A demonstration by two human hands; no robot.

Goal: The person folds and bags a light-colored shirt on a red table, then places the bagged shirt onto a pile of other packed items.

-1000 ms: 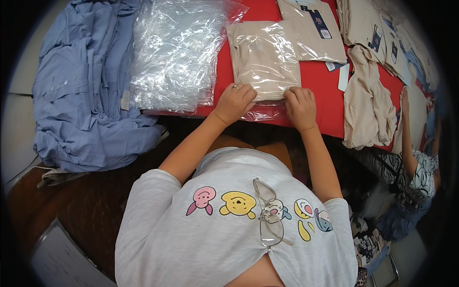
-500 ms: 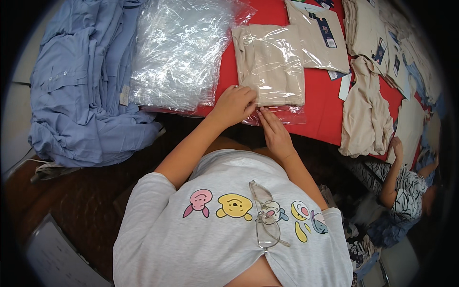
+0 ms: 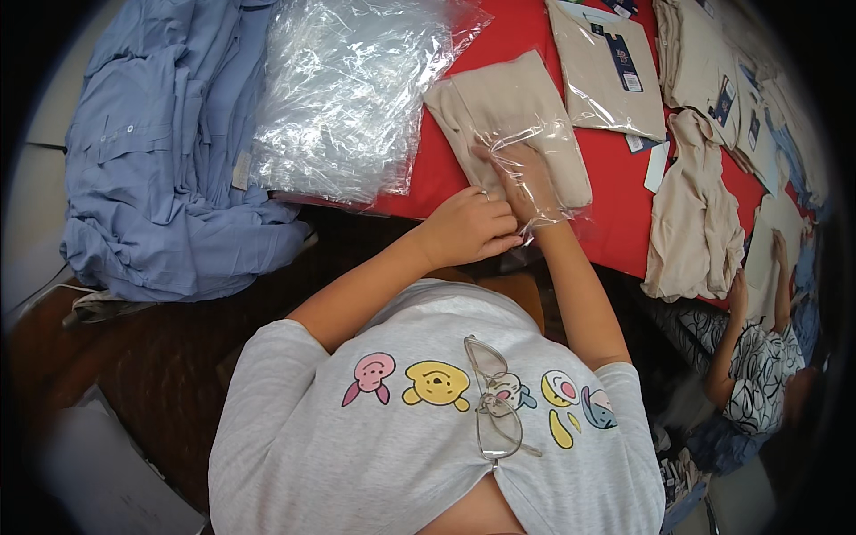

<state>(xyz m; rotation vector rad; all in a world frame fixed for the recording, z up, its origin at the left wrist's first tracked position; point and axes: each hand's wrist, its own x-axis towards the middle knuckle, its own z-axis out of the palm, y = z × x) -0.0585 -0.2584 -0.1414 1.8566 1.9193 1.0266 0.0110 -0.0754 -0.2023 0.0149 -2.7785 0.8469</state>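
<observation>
A folded beige garment (image 3: 486,98) lies slantwise on the red-covered table in front of me, inside a clear plastic bag (image 3: 560,212). My right hand (image 3: 526,178) reaches through the bag's near opening and lies on the garment, its fingers stretched out under the shiny film. Close beside that wrist, my left hand (image 3: 473,225) is closed, pinching the edge of the bag's mouth. The plastic bunches around my right wrist.
A pile of clear plastic bags (image 3: 339,107) lies left of the garment, and blue shirts (image 3: 160,169) are heaped at far left. To the right are a bagged beige garment (image 3: 593,85) with a dark tag and a loose beige garment (image 3: 691,214). Another person (image 3: 758,366) works at far right.
My right hand has gone from the bag's near edge into the bag, onto the garment. The garment has turned aslant. My left hand has moved slightly nearer to me and right.
</observation>
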